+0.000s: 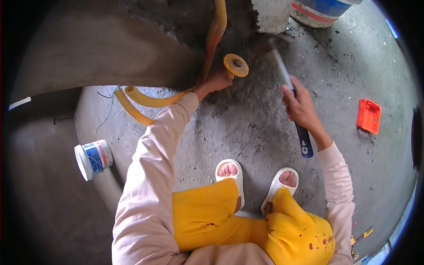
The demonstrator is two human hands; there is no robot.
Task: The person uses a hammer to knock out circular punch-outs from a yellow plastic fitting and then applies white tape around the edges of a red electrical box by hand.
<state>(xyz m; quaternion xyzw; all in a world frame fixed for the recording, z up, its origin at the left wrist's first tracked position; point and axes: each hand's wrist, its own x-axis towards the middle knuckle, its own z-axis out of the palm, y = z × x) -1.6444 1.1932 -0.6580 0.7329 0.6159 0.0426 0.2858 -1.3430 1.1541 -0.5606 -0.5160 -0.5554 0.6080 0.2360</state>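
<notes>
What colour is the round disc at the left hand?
The disc is mostly a dull orange-yellow, best seen in the head view.

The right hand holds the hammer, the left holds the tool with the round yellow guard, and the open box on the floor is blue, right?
The open box is orange-red, not blue; the head view shows it. The right hand does hold the hammer, and the left hand the yellow-guarded tool.

Right hand [301, 105] gripping hammer [281, 67], yellow-guarded chisel [236, 66]
</notes>
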